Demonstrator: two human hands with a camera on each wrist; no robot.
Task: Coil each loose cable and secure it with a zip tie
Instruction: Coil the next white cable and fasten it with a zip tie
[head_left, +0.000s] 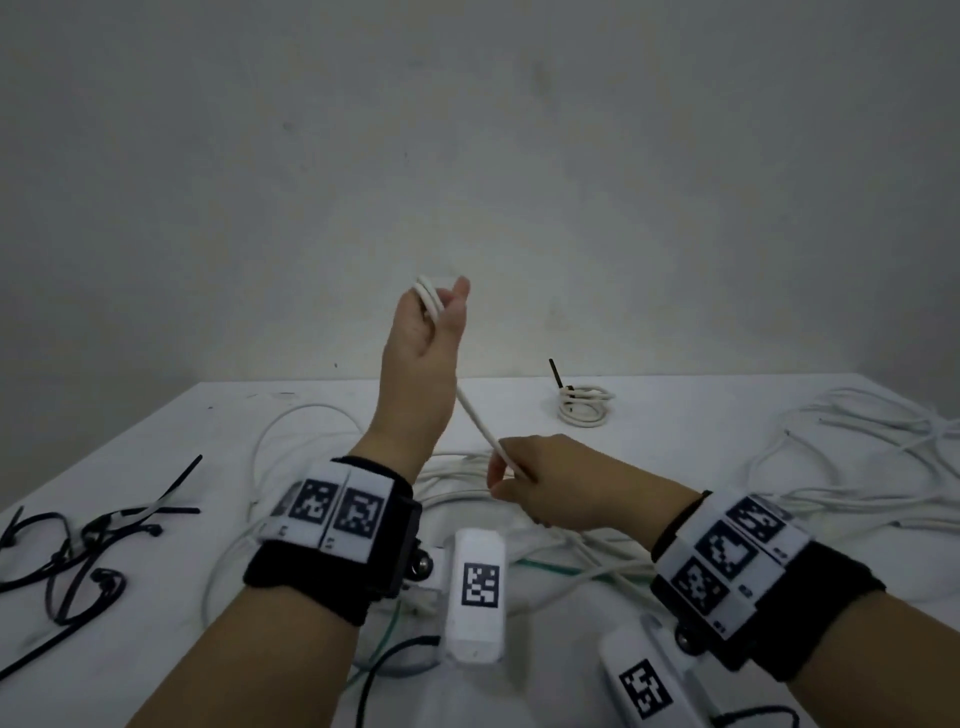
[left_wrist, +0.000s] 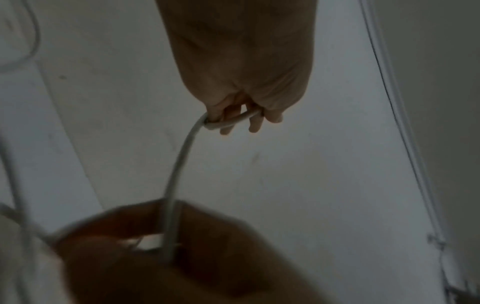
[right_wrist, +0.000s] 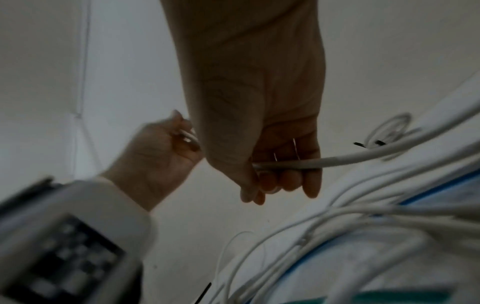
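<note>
My left hand (head_left: 431, 322) is raised above the table and grips small loops of a white cable (head_left: 428, 299). In the left wrist view the cable (left_wrist: 182, 156) hooks around the left hand's curled fingers (left_wrist: 239, 121). From there the cable runs down to my right hand (head_left: 524, 483), which pinches the strand (head_left: 483, 426) just above the table. The right wrist view shows the cable (right_wrist: 337, 159) passing through the right hand's curled fingers (right_wrist: 285, 176). Black zip ties (head_left: 88, 540) lie in a loose pile at the table's left.
A small white coil (head_left: 584, 405) bound with a black zip tie sits at the back of the white table (head_left: 675, 415). Loose white cables (head_left: 857, 457) sprawl at the right and under my hands. A thin green wire (head_left: 545, 566) lies near the front.
</note>
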